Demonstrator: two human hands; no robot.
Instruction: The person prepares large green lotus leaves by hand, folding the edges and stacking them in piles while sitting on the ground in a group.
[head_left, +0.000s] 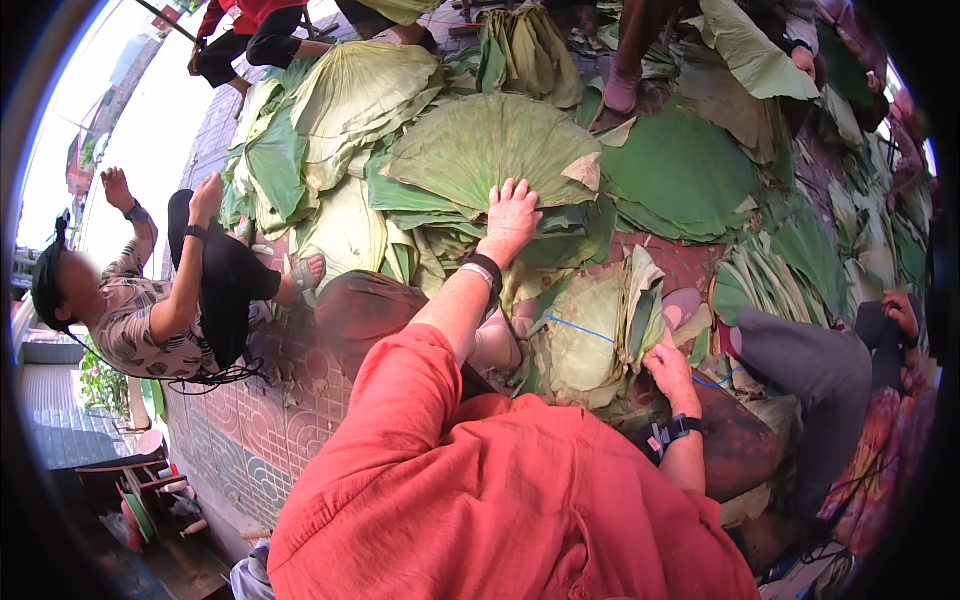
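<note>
My left hand (514, 217) reaches forward and rests, fingers spread, on the near edge of a stack of large, fan-folded green leaves (495, 146) that look like lotus leaves. My right hand (670, 365) is at the lower right, its fingers closed at the edge of an upright bundle of folded leaves (641, 307). Just left of that bundle lies a pale, dried leaf bundle (585, 337) with a blue string (579, 328) across it. More blue string (718, 381) shows to the right of my right hand.
Green leaf piles (679, 176) and pale leaf piles (360, 105) spread over the paved ground. A seated person (150, 300) is at the left, with both hands raised. A co-worker's grey trouser leg (802, 375) is close on my right. Several other people sit around the piles.
</note>
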